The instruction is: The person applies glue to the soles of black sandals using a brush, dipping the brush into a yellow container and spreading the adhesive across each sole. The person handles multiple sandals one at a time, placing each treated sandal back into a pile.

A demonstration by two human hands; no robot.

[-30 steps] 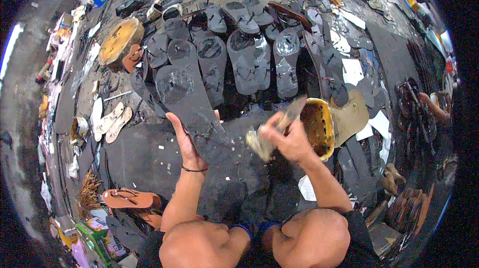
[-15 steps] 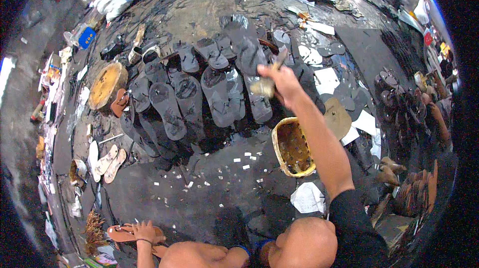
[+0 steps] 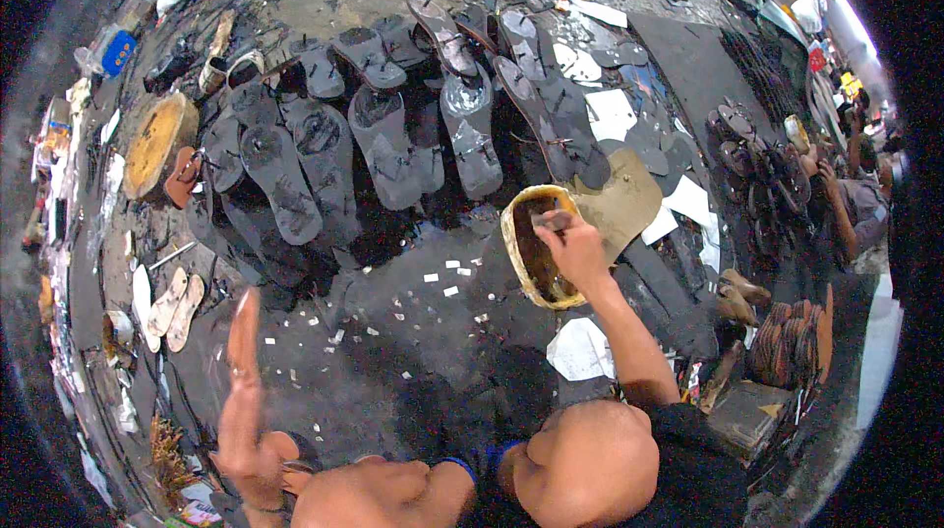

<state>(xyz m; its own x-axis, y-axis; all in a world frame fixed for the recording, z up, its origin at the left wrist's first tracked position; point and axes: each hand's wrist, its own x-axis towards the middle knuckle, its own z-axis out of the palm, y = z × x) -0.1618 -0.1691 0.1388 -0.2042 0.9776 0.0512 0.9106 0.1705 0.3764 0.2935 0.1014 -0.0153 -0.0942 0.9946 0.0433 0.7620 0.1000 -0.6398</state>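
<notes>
My right hand (image 3: 575, 248) is over the tub with a pale yellow rim (image 3: 511, 233). Its fingers are closed round the handle of a brush (image 3: 557, 219); the bristles are hidden inside the tub among brown, glue-like stuff. At the lower left my left hand (image 3: 246, 444), blurred a little, grips a brown sandal (image 3: 244, 336) held up nearly edge-on. Another brown sandal (image 3: 285, 446) lies partly behind that hand. Beyond both hands stand rows of dark sandal soles (image 3: 280, 184), several with a shiny wet-looking surface (image 3: 468, 100).
A round wooden block (image 3: 157, 145) sits at the far left, near pale sandals (image 3: 175, 310). White paper scraps (image 3: 582, 349) and a tan sheet (image 3: 624, 199) lie around the tub. At the right edge another person (image 3: 855, 199) is beside a pile of dark sandals (image 3: 752, 159).
My right hand has brought the brush from above the dark soles down into the tub. My left hand has lifted a brown sandal off the floor. The view has shifted slightly.
</notes>
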